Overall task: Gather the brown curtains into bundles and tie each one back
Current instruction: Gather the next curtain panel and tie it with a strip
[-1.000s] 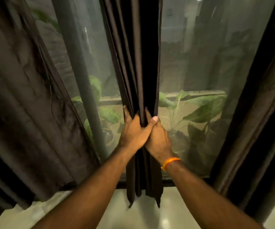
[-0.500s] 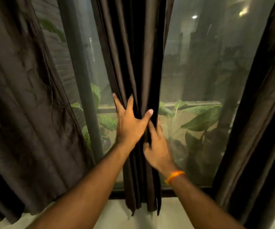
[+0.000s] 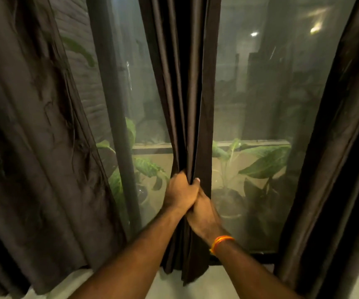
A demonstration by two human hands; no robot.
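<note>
Half a second ago the left hand (image 3: 179,192) lay spread flat on the middle curtain (image 3: 185,104) with the right hand (image 3: 203,216) loose beside it; now both have closed, the left fist clamped round the gathered folds and the right wrapped round the same bundle just beneath, the two hands touching (an orange band (image 3: 220,243) sits on the right wrist). The middle curtain hangs straight down the centre of the window (image 3: 260,104), pinched narrow at the fists. Behind the glass a pot (image 3: 228,201) holds a leafy plant (image 3: 267,162), while the left curtain (image 3: 27,147) and the right curtain (image 3: 336,169) hang loose at either edge.
</note>
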